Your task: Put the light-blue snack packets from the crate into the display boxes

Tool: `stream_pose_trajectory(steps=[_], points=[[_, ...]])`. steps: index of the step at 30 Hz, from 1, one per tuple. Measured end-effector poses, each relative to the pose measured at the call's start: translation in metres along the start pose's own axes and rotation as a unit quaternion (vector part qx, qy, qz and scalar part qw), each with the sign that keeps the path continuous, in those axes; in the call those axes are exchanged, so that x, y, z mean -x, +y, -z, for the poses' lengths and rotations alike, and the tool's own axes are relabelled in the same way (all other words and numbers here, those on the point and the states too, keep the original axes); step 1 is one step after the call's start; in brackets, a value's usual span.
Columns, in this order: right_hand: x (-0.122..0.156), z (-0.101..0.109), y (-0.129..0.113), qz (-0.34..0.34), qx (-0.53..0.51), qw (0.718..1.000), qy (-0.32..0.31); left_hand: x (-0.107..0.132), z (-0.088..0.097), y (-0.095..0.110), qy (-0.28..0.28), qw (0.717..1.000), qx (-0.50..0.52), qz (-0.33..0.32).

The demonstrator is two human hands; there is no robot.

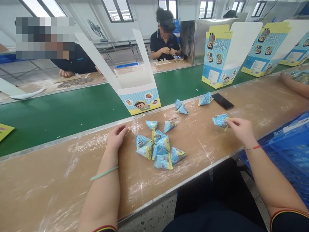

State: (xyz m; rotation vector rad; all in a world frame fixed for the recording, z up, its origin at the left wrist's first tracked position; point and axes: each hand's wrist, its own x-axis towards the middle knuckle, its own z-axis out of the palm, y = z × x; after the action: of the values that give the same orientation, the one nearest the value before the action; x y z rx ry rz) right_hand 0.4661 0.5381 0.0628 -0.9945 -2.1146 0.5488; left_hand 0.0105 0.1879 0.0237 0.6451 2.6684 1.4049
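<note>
Several small blue triangular snack packets [158,149] lie in a loose pile on the brown worktop [60,180]. My left hand [116,137] rests on the worktop just left of the pile, fingers loosely curled, holding nothing. My right hand [241,129] pinches one blue packet [220,120] by its edge, low over the worktop to the right of the pile. More loose packets [181,107] lie further back, one [205,99] near a black phone [222,101]. An open printed carton [137,87] stands on the green conveyor belt [72,109] just beyond the pile.
Two more open printed cartons [220,58] [264,48] stand on the belt at the right. A blue plastic crate [292,145] sits at my right side. Another person's arm [293,84] reaches in at far right. Two people work across the belt.
</note>
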Motion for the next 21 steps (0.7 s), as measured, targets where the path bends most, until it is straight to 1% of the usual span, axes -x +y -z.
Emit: stream_pose_trajectory(steps=[2,4,6,7,8,9,10,12,13,15,17,18,19,20,21], points=[[0.002,-0.003,0.011,0.022,0.042,0.999,0.019,0.000,0.000,0.000,-0.001,1.000,0.003,0.000],[0.004,-0.007,0.012,0.060,0.088,0.992,0.073,-0.001,0.000,-0.001,-0.001,1.000,0.003,0.002],[0.004,-0.013,0.000,0.100,0.111,0.981,0.127,-0.002,-0.001,-0.002,0.000,1.000,0.001,0.004],[0.003,-0.019,-0.011,0.122,0.107,0.977,0.136,-0.002,-0.001,-0.002,-0.002,1.000,0.000,0.005],[0.002,-0.027,-0.026,0.149,0.091,0.977,0.121,-0.001,-0.001,-0.002,-0.003,1.000,-0.001,0.006],[0.001,-0.039,-0.042,0.180,0.065,0.978,0.082,-0.001,-0.001,-0.002,-0.005,1.000,-0.001,0.006],[0.000,-0.053,-0.061,0.215,0.033,0.976,0.024,-0.001,-0.001,-0.001,-0.006,1.000,-0.001,0.007],[-0.004,-0.087,-0.098,0.271,-0.036,0.954,-0.120,0.001,-0.001,0.001,-0.009,1.000,-0.001,0.007],[-0.006,-0.106,-0.116,0.278,-0.065,0.941,-0.180,0.001,-0.001,0.001,-0.010,1.000,0.000,0.006],[-0.013,-0.141,-0.142,0.237,-0.099,0.931,-0.260,0.002,0.000,0.002,-0.013,1.000,0.002,0.003],[-0.019,-0.165,-0.157,0.179,-0.099,0.927,-0.314,0.003,0.001,0.002,-0.014,1.000,0.005,0.000],[-0.022,-0.171,-0.160,0.162,-0.090,0.924,-0.334,0.002,0.002,0.001,-0.014,1.000,0.007,-0.001],[-0.024,-0.172,-0.161,0.151,-0.086,0.923,-0.344,0.002,0.002,0.000,-0.013,1.000,0.007,-0.001],[-0.026,-0.168,-0.159,0.142,-0.098,0.923,-0.344,0.002,0.002,-0.001,-0.013,1.000,0.008,-0.001],[-0.027,-0.158,-0.156,0.132,-0.135,0.923,-0.336,0.002,0.002,-0.001,-0.013,1.000,0.008,-0.001]])
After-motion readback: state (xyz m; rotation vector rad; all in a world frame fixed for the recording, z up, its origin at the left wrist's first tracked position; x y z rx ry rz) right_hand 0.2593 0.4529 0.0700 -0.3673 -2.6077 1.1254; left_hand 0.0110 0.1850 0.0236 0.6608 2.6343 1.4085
